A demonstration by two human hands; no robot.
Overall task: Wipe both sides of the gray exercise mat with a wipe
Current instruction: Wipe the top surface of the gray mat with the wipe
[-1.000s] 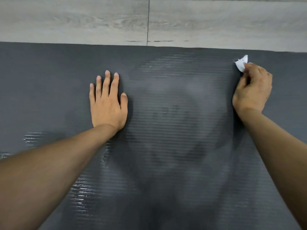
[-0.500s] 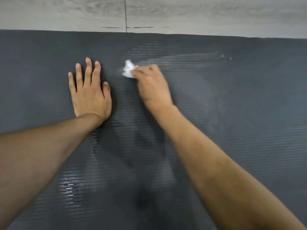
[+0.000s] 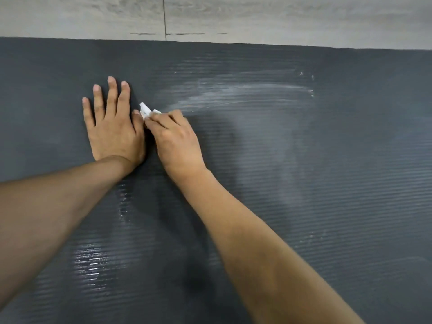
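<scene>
head view: the mat (image 3: 315,195) lies flat on the floor (image 3: 257,17) and fills nearly the whole picture, its far edge running straight across the top. the left hand (image 3: 112,134) rests palm down on the mat left of centre, fingers straight and a little spread, holding nothing; it seems to pin the mat in place. the right hand (image 3: 175,141) sits just beside it, fingers curled and pinching a small crumpled wipe (image 3: 146,111) against the mat. the wipe pokes out at the fingertips, right by the left thumb; whether they touch i cannot tell. a pale streak (image 3: 245,94) arcs off to the right of the wipe, and a wet patch (image 3: 91,263) glints near the left forearm.

judging by this, the step in hand is wiping the upper face, at the left end of a stroke. the next move calls for a stroke back to the right, a little nearer, with the wipe pressed flat. the underside is not yet reached.
</scene>
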